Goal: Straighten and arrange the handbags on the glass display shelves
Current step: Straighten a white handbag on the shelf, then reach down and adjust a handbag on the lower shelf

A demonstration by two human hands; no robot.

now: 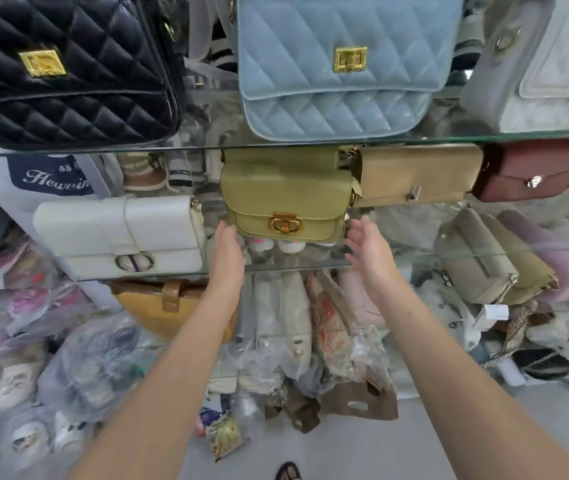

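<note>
An olive-green flap handbag (288,202) with a round gold clasp sits at the centre of the frame on the middle glass shelf (310,266), its front facing the camera. The left hand (226,252) reaches in at its lower left corner, fingers extended and close together, fingertips at or just beside the bag's edge; whether they touch cannot be told. The right hand (368,245) is just beside the bag's lower right corner, palm turned inward, fingers spread and released. Neither grip is clenched on anything.

Left of the green bag on the same shelf lies a white handbag (120,237) with a round silver-toned clasp. Right of it, further back, stand a tan flap bag (418,174) and a maroon bag (535,174) with a small metal stud.

On the upper glass shelf (535,135), at upper left, is a black quilted handbag (65,71) with a square gold clasp; at top centre a light-blue quilted handbag (342,67) with a gold turn-lock; at upper right a pale grey bag (546,67).

At the right edge, lower down, grey-taupe bags (477,258) lean at a tilt. Under the middle shelf, a mustard-yellow bag (162,303) shows at centre left. Plastic-wrapped goods (89,365) crowd the lower left of the frame and the floor.
</note>
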